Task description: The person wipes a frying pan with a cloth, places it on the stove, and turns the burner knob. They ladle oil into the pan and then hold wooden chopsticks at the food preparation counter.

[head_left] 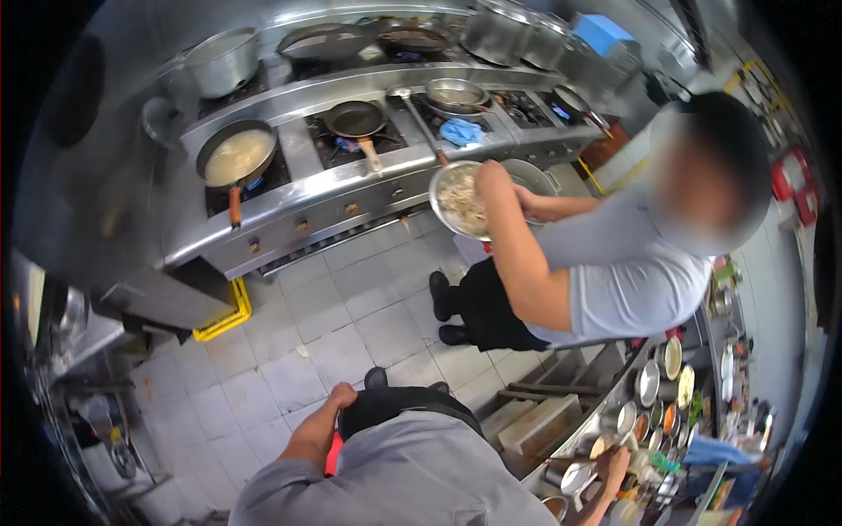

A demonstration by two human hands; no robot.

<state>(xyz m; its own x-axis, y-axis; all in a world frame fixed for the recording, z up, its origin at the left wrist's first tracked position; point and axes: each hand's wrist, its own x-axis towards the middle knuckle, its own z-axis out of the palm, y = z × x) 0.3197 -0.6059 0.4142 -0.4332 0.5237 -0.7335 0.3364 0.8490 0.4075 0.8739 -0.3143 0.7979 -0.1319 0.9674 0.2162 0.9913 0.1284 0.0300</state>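
Note:
My left hand (343, 395) hangs beside my dark apron (395, 405), near my hip; its fingers are too small and turned away to make out. On the right, my right hand (616, 463) reaches over the counter among metal food containers. Its fingers are curled, and a long thin brown handle (570, 460) lies right at them; whether I grip it is unclear. Close by are a round container with pale contents (602, 445) and a green-topped bottle (664, 460).
A co-worker (614, 285) stands ahead, one hand at a metal bowl of pale food (460, 200). A pan of pale liquid (237, 156) sits over a flame on the stove; a black pan (355, 118) sits beside it. A yellow crate (226, 316) lies on the tiled floor (351, 302).

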